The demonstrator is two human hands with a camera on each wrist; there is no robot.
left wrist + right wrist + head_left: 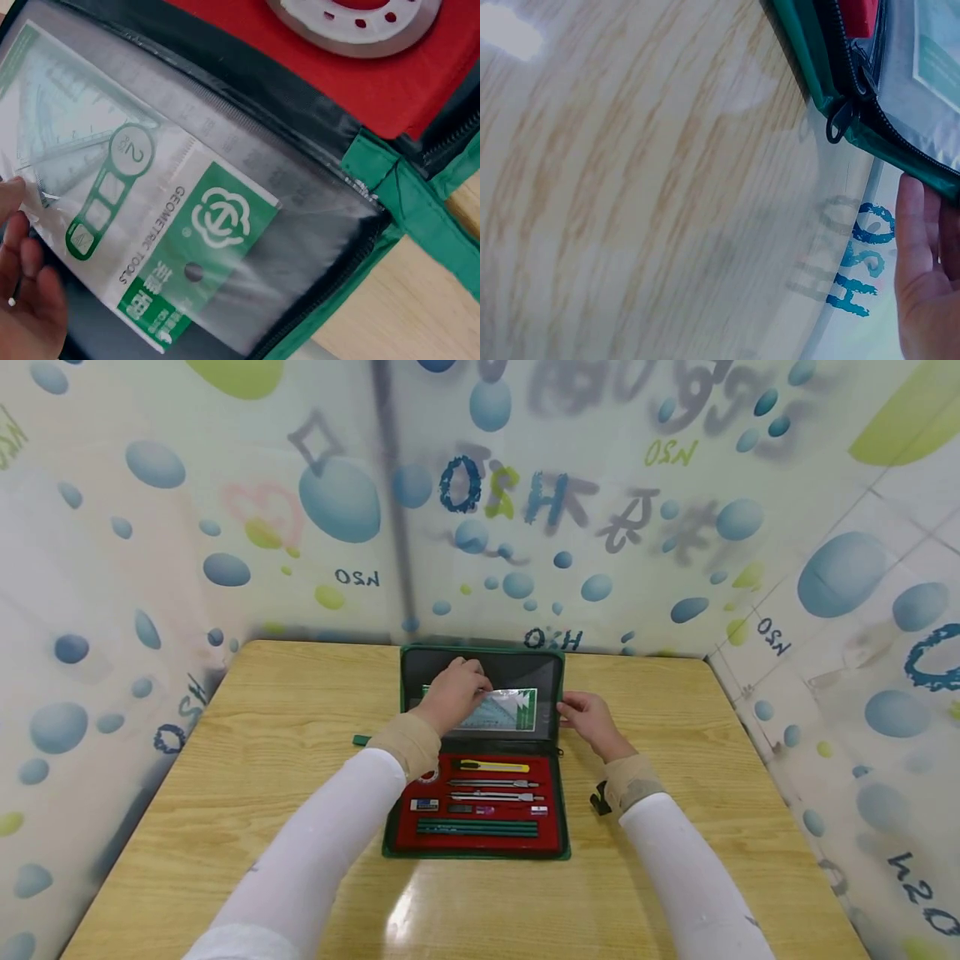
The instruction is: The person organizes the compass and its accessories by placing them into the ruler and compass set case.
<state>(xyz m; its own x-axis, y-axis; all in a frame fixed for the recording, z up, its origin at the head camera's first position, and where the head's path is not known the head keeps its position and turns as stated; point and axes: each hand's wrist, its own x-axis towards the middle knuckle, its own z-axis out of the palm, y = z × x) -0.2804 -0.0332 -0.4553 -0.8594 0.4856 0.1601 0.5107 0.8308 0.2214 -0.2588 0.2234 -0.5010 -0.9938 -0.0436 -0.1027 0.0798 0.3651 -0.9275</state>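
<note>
A green zip case (480, 857) lies open on the table, its lid raised at the back. Inside the lid's clear pocket sits a plastic packet of set squares (90, 142), with a green and white label. My left hand (454, 693) pinches the packet's edge between thumb and fingers, seen at the left of the left wrist view (30, 292). At the lid's right edge, my right hand (592, 722) grips the border; its fingers (911, 217) reach the zipped rim in the right wrist view, where the thumb is hidden.
The red tray (552, 843) holds a yellow cutter (495, 767), metal compasses (495, 796), an eraser (424, 805), a sharpener (538, 810) and green pencils (477, 828). A white ring-shaped piece (360, 26) is partly cut off. Patterned walls (480, 568) border the wooden table (300, 710).
</note>
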